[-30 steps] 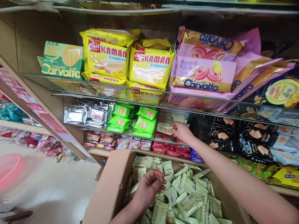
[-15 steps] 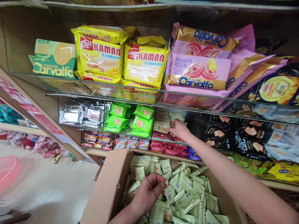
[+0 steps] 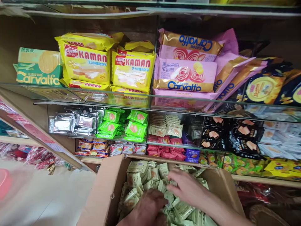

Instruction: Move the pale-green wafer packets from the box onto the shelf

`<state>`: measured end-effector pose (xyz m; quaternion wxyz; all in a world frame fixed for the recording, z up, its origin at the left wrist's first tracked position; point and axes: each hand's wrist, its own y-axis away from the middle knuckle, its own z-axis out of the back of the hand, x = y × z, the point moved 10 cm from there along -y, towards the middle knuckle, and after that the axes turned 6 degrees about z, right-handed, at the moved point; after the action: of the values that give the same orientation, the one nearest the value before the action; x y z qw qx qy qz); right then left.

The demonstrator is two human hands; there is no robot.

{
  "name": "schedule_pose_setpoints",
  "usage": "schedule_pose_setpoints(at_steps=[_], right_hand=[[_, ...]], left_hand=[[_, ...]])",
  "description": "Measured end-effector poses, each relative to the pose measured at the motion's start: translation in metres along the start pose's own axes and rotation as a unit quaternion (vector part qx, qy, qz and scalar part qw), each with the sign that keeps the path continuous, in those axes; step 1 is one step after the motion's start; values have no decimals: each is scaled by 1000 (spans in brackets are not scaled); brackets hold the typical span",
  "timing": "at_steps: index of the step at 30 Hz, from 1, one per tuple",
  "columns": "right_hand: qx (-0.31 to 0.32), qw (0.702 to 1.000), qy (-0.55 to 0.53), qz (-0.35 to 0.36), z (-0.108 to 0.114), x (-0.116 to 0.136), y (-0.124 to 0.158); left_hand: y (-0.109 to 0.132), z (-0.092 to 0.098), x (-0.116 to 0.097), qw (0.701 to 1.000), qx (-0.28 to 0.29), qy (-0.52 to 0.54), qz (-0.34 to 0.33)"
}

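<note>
The right hand [image 3: 182, 185] is over the packets [image 3: 134, 180] in the carton, with the thumb apart from the fingers; it looks open, and no packet is clearly seen in it. The left hand [image 3: 150, 208] is lower, dark and blurred, with its fingers bent among the same packets; one cannot tell if it grips any. Both hands are bent downward, it seems because the packets lie loose and mixed, in all directions.

Around them is the cardboard carton [image 3: 103, 191]. Its left flap leans outward, which probably leaves the opening free for two arms. It stands close before the shelves, perhaps to make the reach short.

Beyond it, similar pale packets [image 3: 175, 130] stand in two tight rows, likely so that they use little space and show their front. To the left, bright green packets [image 3: 136, 128] have their own compartment, and the clear divider [image 3: 148, 127] seems to separate the kinds. Above, yellow wafer packs [image 3: 86, 64] lean backward, perhaps for easy reading.
</note>
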<state>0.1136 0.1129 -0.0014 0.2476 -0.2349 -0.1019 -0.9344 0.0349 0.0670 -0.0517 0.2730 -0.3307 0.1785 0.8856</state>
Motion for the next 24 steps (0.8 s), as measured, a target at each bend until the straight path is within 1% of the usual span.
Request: schedule_pose_setpoints(at_steps=[1,2,3,4,6,10,12,14,16,18,20,22,24], right_hand=[[30,999,27,-3,-21,-5,5],[42,997,59,-13,-35,-12,8],[41,995,90,-25,-43,-19,9],[35,992,113,-37,-47,-24,8],[26,989,135,-47,-47,-30,6],[37,992,120,-20,-40,-27,6],[22,996,90,-6,-29,-25,10],[-21,999,39,9,-11,-21,17],[-97,995,-37,1,15,-20,26],[-175,973,-145,-42,36,-26,36],[-237,930,-268,-85,45,-35,44],[-274,885,-365,-96,45,-38,47],[-303,852,-418,-93,41,-39,47]], left_hand=[[0,-4,0,1000,8,-15,0],[0,-5,0,1000,11,-22,2],[0,-5,0,1000,9,-22,3],[0,-4,0,1000,8,-15,5],[1,2,-2,1000,4,17,4],[1,24,-3,994,-29,102,14],[-2,35,-4,989,-49,137,16],[-7,45,-6,982,-74,175,17],[-14,52,-10,970,-96,222,17],[-23,56,-16,953,-103,284,13],[-32,57,-19,925,-104,365,21],[-40,49,-23,891,-56,448,46],[-42,41,-27,873,-12,482,73]])
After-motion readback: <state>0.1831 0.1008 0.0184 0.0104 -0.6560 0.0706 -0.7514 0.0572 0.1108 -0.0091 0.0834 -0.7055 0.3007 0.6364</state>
